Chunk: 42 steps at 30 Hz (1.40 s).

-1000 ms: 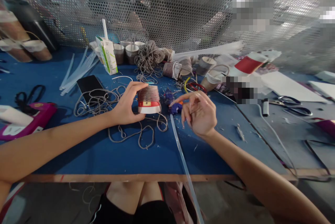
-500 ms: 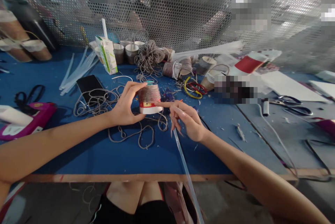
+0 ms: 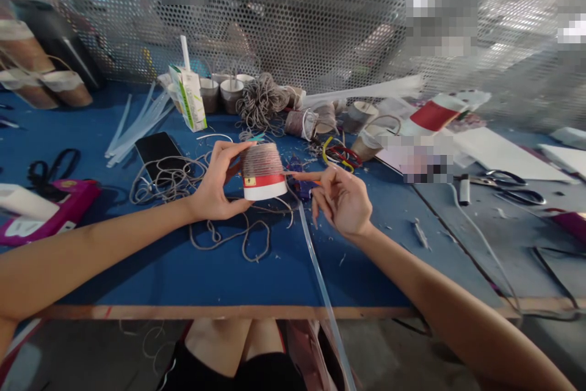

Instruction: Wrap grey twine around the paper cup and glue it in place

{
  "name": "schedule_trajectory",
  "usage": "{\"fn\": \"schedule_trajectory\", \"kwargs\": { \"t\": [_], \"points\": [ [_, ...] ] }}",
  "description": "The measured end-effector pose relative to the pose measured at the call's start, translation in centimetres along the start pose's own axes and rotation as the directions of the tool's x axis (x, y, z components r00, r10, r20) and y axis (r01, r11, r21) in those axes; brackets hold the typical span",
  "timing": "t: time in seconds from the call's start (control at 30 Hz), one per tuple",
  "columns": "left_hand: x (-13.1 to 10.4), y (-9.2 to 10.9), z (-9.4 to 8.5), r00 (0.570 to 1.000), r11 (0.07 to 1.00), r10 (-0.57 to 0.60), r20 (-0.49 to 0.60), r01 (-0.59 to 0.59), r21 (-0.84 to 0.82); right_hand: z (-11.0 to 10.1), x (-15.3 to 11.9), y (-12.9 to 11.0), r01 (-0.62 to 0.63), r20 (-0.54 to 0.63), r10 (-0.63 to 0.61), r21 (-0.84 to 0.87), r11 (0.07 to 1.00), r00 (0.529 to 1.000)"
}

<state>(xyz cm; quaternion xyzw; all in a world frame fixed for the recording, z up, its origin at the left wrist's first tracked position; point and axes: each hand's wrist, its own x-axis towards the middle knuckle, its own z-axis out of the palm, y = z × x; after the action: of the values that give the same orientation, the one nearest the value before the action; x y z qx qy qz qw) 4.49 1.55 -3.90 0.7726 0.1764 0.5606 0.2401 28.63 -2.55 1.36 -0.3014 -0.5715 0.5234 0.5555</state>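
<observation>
A paper cup (image 3: 264, 172) with a red band and white rim is wrapped in several turns of grey-brown cord. My left hand (image 3: 218, 182) grips it from the left, thumb at the lower rim and fingers at the top. On its right side, the index fingertip of my right hand (image 3: 343, 199) meets the cup near the lowest turns, the other fingers loosely curled. Whether that hand pinches the cord is too small to tell. A blue glue gun (image 3: 297, 176) with a long clear glue stick (image 3: 320, 281) lies behind and below the right hand.
Loose grey cord (image 3: 256, 241) lies around the hands. A black phone (image 3: 160, 153), a drink carton (image 3: 190, 98), a cord bundle (image 3: 260, 101) and cord-wrapped cups stand or lie behind. Scissors (image 3: 508, 183) are at the right, a magenta device (image 3: 75, 202) at the left.
The cup has turned slightly, showing more of its red band. My right hand has moved right, its index finger stretched toward the cup, and the glue gun shows more.
</observation>
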Motion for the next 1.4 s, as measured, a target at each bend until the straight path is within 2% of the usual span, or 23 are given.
{"fn": "schedule_trajectory", "kwargs": {
  "t": [0.1,0.2,0.27,0.37,0.43,0.53,0.67,0.8,0.9,0.97,1.0,1.03,1.1,1.17,1.2,1.27,1.4],
  "points": [
    [0.0,-0.1,0.1,1.0,1.0,-0.003,0.006,0.003,-0.003,-0.3,0.2,0.1,0.074,-0.102,-0.076,-0.019,0.997,0.992],
    [0.1,-0.4,0.2,0.999,0.999,0.046,0.004,-0.046,0.007,-0.3,0.2,-0.3,0.149,-0.166,-0.155,-0.045,0.988,0.974],
    [0.2,-0.6,0.2,0.997,0.997,0.072,0.013,-0.072,0.026,0.0,-0.1,-0.7,0.142,-0.114,-0.145,-0.034,0.989,0.983],
    [0.2,-0.8,0.1,0.996,0.994,0.08,0.05,-0.084,0.072,0.5,-0.7,-1.3,0.047,0.074,-0.048,0.011,0.999,0.996],
    [0.3,-0.8,0.0,0.994,0.993,0.078,0.073,-0.085,0.086,0.8,-1.0,-1.4,-0.029,0.192,0.023,0.026,0.999,0.981],
    [0.3,-0.7,-0.1,0.993,0.994,0.076,0.088,-0.082,0.078,0.8,-1.1,-1.2,-0.072,0.248,0.063,0.026,0.997,0.967],
    [0.3,-0.4,-0.2,0.997,0.995,0.026,0.074,-0.033,0.094,0.5,-0.6,-0.9,-0.058,0.185,0.052,0.025,0.998,0.981],
    [0.3,-0.6,0.0,0.999,0.996,0.029,0.042,-0.033,0.082,0.2,-0.4,-0.7,-0.041,0.047,0.041,0.005,0.999,0.998],
    [0.2,-1.1,0.0,0.996,0.995,0.083,0.022,-0.084,0.05,-0.3,-0.3,-0.3,0.094,-0.062,-0.096,-0.027,0.995,0.993],
    [0.2,-1.4,-0.2,0.994,0.992,0.106,0.038,-0.108,0.066,-0.7,-0.1,0.2,0.222,-0.146,-0.242,-0.139,0.965,0.959],
    [0.2,-1.5,-0.3,0.993,0.99,0.105,0.056,-0.109,0.089,-1.0,0.1,0.5,0.296,-0.166,-0.339,-0.237,0.925,0.926],
    [0.2,-1.5,-0.4,0.992,0.988,0.099,0.077,-0.107,0.113,-1.2,0.3,0.7,0.375,-0.145,-0.444,-0.346,0.86,0.884],
    [0.2,-1.5,-0.6,0.99,0.985,0.08,0.114,-0.096,0.146,-1.7,0.7,1.2,0.524,0.032,-0.598,-0.522,0.673,0.801],
    [0.2,-1.3,-0.7,0.988,0.983,0.065,0.138,-0.087,0.161,-1.9,0.9,1.5,0.604,0.257,-0.584,-0.589,0.537,0.77],
    [0.3,-1.2,-0.7,0.988,0.983,0.057,0.144,-0.081,0.164,-2.0,0.9,1.6,0.615,0.336,-0.537,-0.602,0.509,0.773],
    [0.3,-1.0,-0.6,0.986,0.984,0.044,0.161,-0.071,0.164,-1.9,0.7,1.8,0.608,0.418,-0.446,-0.616,0.5,0.791],
    [0.3,-0.9,-0.4,0.979,0.983,0.045,0.199,-0.079,0.166,-1.6,0.2,1.9,0.597,0.444,-0.398,-0.602,0.53,0.803]
  ]
}}
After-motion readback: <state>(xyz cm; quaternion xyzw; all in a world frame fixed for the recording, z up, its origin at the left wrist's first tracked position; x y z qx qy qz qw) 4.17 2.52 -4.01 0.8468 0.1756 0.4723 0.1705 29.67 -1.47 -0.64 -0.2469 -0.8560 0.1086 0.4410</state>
